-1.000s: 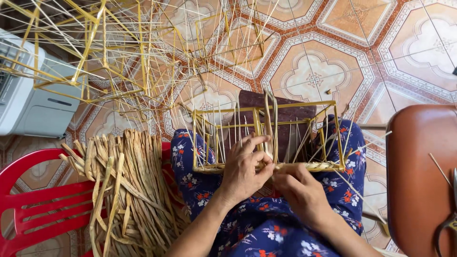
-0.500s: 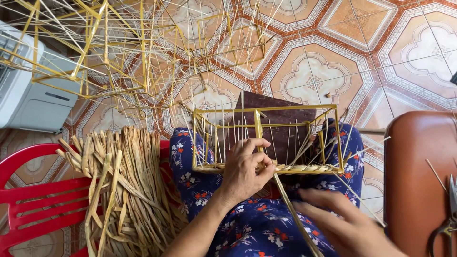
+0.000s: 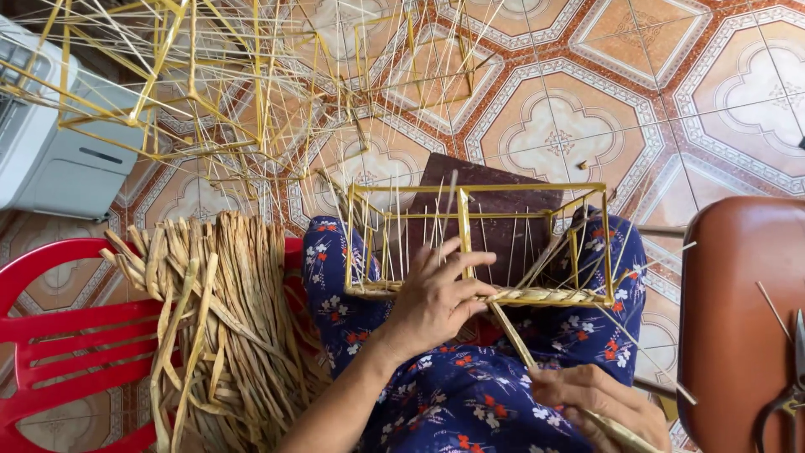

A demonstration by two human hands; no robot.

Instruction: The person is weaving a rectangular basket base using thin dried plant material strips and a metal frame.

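A yellow box-shaped basket frame (image 3: 478, 191) with thin upright splints rests on my lap, which is covered in blue floral cloth. A woven band (image 3: 545, 295) runs along its near lower edge. My left hand (image 3: 436, 298) presses on that near edge, fingers spread over the splints. My right hand (image 3: 599, 403) is low at the right, closed around a long flat straw strip (image 3: 513, 335) that leads up to the woven band. A dark brown board (image 3: 495, 210) lies under the frame.
A bundle of dry straw strips (image 3: 218, 319) lies on a red plastic chair (image 3: 59, 335) at my left. Several empty yellow frames (image 3: 251, 92) are piled behind. A grey-white machine (image 3: 59, 159) stands far left. A brown stool (image 3: 738, 327) with scissors (image 3: 788, 394) is at the right, on patterned tile floor.
My right hand has left the frame's near edge and drawn down toward me, pulling the straw strip out taut. My left hand stays on the frame.
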